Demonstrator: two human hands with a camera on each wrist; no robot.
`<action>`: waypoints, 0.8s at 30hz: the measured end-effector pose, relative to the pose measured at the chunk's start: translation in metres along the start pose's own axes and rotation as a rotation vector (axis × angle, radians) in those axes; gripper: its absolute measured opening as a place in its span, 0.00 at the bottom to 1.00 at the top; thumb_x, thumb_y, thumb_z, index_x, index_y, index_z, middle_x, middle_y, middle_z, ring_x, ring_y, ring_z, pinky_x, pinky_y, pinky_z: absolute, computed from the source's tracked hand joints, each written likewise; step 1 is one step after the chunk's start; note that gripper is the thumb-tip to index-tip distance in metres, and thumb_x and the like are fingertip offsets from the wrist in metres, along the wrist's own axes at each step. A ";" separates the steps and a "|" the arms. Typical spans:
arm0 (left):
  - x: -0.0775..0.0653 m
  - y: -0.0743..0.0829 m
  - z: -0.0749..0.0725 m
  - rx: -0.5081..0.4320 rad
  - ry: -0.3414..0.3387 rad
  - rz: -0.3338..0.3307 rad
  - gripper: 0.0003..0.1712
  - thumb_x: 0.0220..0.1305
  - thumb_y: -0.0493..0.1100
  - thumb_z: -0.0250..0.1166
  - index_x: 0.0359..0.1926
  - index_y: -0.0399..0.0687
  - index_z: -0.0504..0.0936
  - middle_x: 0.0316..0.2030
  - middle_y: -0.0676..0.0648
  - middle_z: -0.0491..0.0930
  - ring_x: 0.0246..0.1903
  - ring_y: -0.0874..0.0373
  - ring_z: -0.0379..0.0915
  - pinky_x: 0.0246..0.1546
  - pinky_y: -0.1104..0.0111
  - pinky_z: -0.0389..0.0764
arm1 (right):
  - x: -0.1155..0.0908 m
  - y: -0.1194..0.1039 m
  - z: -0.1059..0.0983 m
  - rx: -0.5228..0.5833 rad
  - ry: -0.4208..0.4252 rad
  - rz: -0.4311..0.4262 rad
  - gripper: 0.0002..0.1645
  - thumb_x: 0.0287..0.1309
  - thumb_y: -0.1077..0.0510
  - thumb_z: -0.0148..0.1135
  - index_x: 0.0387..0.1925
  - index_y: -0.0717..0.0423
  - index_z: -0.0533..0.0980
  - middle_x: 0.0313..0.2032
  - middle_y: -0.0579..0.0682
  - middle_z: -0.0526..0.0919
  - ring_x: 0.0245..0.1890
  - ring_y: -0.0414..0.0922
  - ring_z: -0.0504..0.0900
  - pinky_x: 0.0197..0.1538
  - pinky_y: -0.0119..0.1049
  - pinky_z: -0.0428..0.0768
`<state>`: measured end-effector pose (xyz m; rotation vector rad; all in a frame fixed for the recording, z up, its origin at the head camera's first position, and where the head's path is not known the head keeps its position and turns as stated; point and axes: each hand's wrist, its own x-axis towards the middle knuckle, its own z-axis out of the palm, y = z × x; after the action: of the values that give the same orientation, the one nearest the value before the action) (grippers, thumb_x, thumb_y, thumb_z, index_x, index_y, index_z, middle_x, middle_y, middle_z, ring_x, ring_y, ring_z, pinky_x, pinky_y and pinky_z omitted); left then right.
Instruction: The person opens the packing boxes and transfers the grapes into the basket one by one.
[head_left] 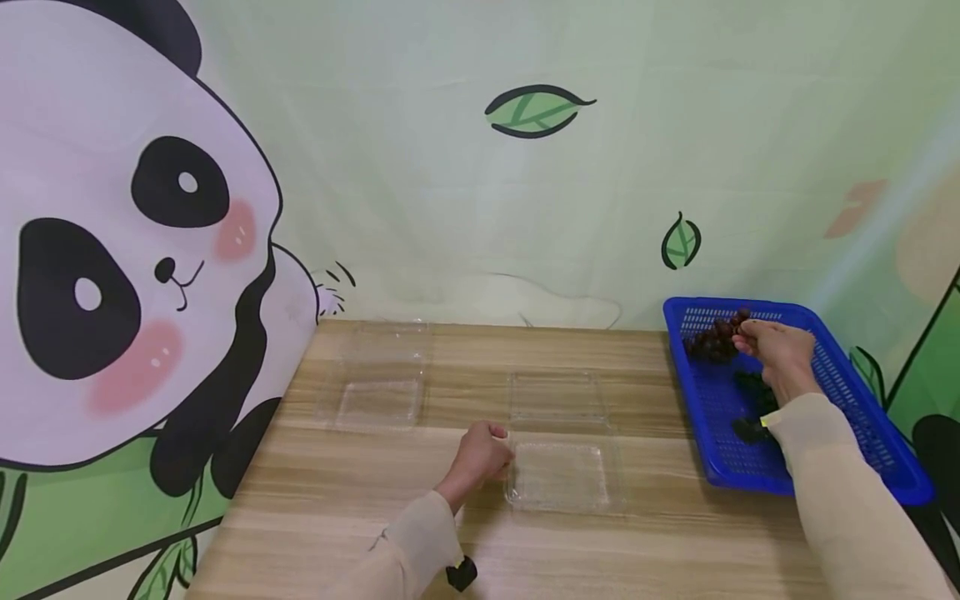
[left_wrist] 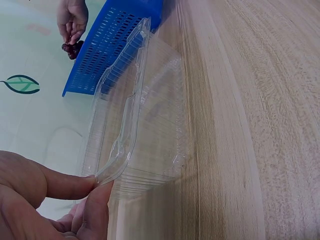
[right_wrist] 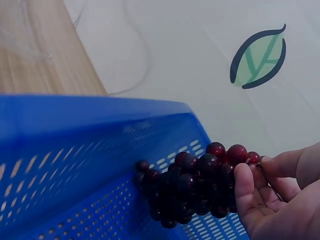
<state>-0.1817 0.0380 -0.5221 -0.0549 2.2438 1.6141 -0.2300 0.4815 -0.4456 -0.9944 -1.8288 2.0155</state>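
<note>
My right hand [head_left: 780,354] is over the far part of a blue plastic basket [head_left: 708,467], pinching the stem end of a bunch of dark red grapes [right_wrist: 185,185]. In the head view the grapes [head_left: 712,340] hang at the basket's far left corner. On the table, my left hand [head_left: 480,457] pinches the left rim of a clear plastic clamshell box [head_left: 562,475] between thumb and finger. The left wrist view shows the thumb [left_wrist: 70,186] on the rim of the box [left_wrist: 150,120], whose lid stands open at the far side.
A second clear clamshell box [head_left: 378,400] sits open at the table's far left. Dark green pieces [head_left: 753,404] lie in the basket, partly behind the right wrist. A wall cloth [head_left: 420,183] with a panda and leaves rises behind the wooden table [head_left: 337,508].
</note>
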 end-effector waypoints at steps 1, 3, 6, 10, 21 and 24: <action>0.000 0.000 0.000 0.001 0.000 0.000 0.16 0.56 0.22 0.63 0.47 0.27 0.76 0.27 0.44 0.77 0.16 0.62 0.68 0.17 0.73 0.78 | 0.000 0.002 -0.001 -0.008 -0.005 -0.002 0.08 0.70 0.62 0.63 0.33 0.52 0.83 0.21 0.42 0.84 0.22 0.37 0.86 0.28 0.28 0.84; 0.000 0.001 0.000 0.005 0.003 0.004 0.16 0.56 0.22 0.63 0.47 0.27 0.77 0.27 0.44 0.77 0.16 0.63 0.68 0.16 0.73 0.77 | -0.001 0.006 -0.004 -0.036 -0.018 -0.007 0.08 0.71 0.62 0.62 0.33 0.52 0.83 0.21 0.42 0.84 0.22 0.37 0.86 0.28 0.28 0.84; 0.000 0.001 0.000 0.011 0.007 0.008 0.17 0.55 0.22 0.63 0.47 0.27 0.77 0.27 0.43 0.77 0.16 0.63 0.68 0.16 0.74 0.76 | -0.001 0.011 -0.008 -0.075 -0.035 -0.023 0.07 0.71 0.61 0.62 0.35 0.53 0.82 0.22 0.42 0.84 0.23 0.37 0.86 0.29 0.28 0.84; 0.000 0.000 0.001 0.014 0.012 0.015 0.18 0.54 0.22 0.63 0.48 0.26 0.77 0.27 0.43 0.76 0.15 0.62 0.68 0.16 0.73 0.76 | -0.002 0.017 -0.010 -0.134 -0.042 -0.037 0.04 0.71 0.60 0.61 0.40 0.56 0.81 0.22 0.41 0.84 0.23 0.36 0.85 0.29 0.28 0.84; -0.003 0.001 0.001 0.014 0.010 0.014 0.18 0.54 0.22 0.63 0.48 0.26 0.77 0.25 0.45 0.76 0.15 0.62 0.67 0.17 0.72 0.76 | -0.008 0.027 -0.016 -0.305 -0.078 -0.097 0.23 0.75 0.57 0.56 0.63 0.68 0.73 0.24 0.35 0.82 0.27 0.33 0.84 0.32 0.27 0.84; -0.002 0.000 0.001 0.008 0.011 0.018 0.18 0.54 0.22 0.63 0.48 0.26 0.76 0.25 0.45 0.76 0.14 0.63 0.67 0.17 0.72 0.76 | -0.009 0.027 -0.018 -0.304 -0.076 -0.090 0.21 0.75 0.57 0.56 0.61 0.68 0.74 0.24 0.36 0.82 0.27 0.34 0.84 0.32 0.27 0.84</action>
<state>-0.1796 0.0388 -0.5216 -0.0422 2.2648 1.6176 -0.2054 0.4853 -0.4681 -0.9011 -2.2256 1.7809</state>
